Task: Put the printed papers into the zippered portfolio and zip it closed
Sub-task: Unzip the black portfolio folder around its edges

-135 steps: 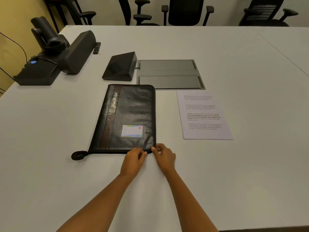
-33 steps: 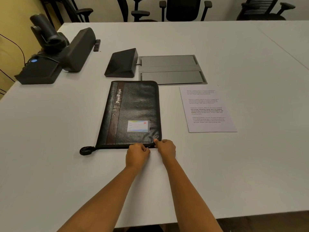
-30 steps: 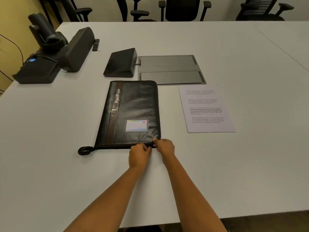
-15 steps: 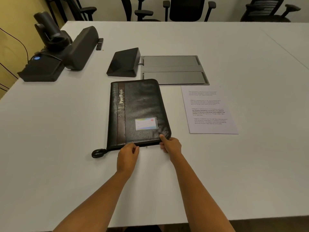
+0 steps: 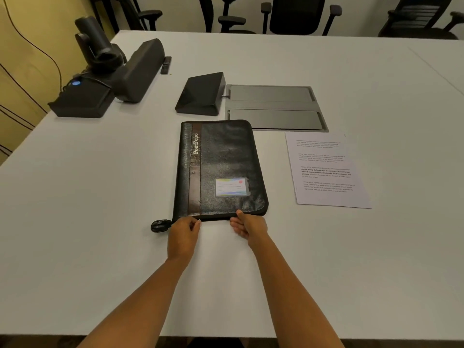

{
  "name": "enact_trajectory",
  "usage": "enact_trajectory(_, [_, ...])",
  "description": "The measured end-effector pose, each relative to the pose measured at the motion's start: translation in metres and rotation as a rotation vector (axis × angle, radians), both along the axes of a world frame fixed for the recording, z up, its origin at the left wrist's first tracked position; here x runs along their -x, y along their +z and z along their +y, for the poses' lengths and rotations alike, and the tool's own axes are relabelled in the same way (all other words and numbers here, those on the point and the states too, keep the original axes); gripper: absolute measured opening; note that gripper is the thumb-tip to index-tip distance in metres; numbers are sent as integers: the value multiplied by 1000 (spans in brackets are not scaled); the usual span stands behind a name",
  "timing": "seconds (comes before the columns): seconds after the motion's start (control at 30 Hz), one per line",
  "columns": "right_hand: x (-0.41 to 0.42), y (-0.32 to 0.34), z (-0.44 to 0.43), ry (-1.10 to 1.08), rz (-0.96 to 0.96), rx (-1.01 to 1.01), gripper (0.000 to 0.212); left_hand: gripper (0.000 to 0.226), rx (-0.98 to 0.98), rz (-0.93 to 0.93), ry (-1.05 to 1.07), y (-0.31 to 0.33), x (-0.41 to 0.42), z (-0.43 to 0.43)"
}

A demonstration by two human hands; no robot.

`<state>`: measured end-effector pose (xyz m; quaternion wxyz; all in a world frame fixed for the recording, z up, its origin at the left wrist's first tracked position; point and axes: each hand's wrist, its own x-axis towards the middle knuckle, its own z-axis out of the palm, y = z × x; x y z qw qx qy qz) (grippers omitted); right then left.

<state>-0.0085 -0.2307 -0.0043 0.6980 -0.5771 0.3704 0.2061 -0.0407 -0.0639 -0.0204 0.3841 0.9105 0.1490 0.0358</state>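
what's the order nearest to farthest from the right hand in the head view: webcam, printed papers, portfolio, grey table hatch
1. portfolio, straight ahead, gripped by the right hand.
2. printed papers, to the right.
3. grey table hatch, beyond the portfolio.
4. webcam, far left corner.

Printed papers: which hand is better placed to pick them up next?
Right. The papers lie right of the portfolio, nearer the right hand; the left hand would have to cross it.

Head-worn view, forward and down
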Motion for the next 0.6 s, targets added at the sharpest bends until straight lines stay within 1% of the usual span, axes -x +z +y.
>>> enact_trajectory(0.07, [1,0,0,15,-20,64,28,16,-2,6,28,0,3,16])
enact_trajectory(0.1, [2,0,0,55,-44,155,31,16,-7,2,36,1,4,23])
enact_trajectory(0.13, [4,0,-1,140,-69,317,35,15,-14,-2,39,1,5,29])
enact_trajectory(0.2, [9,0,-3,363,-130,780,43,15,-25,-8,29,2,6,34])
enact_trajectory(0.23, [11,1,-3,441,-200,987,43,15,-26,-11,26,2,7,35])
enact_trajectory(0.27, [12,2,-3,504,-316,1114,41,15,-25,-13,25,2,7,35])
enact_trajectory(0.3, [12,3,-2,577,-465,1173,36,15,-23,-18,28,1,7,34])
enact_trajectory(0.33, [11,4,-1,703,-602,1194,33,14,-21,-21,32,1,8,34])
enact_trajectory(0.37, [9,3,0,873,-694,1206,35,14,-19,-21,37,1,8,34])
enact_trajectory(0.4, [7,-1,3,1033,-740,1227,44,14,-20,-17,40,0,8,34])
enact_trajectory(0.43, [6,-5,5,1134,-756,1250,52,14,-21,-16,40,0,8,34])
enact_trajectory(0.47, [3,-8,6,1174,-759,1276,55,14,-21,-18,38,0,7,35])
enact_trajectory(0.6, [-6,-9,9,1267,-748,1371,49,15,-20,-28,14,0,6,40])
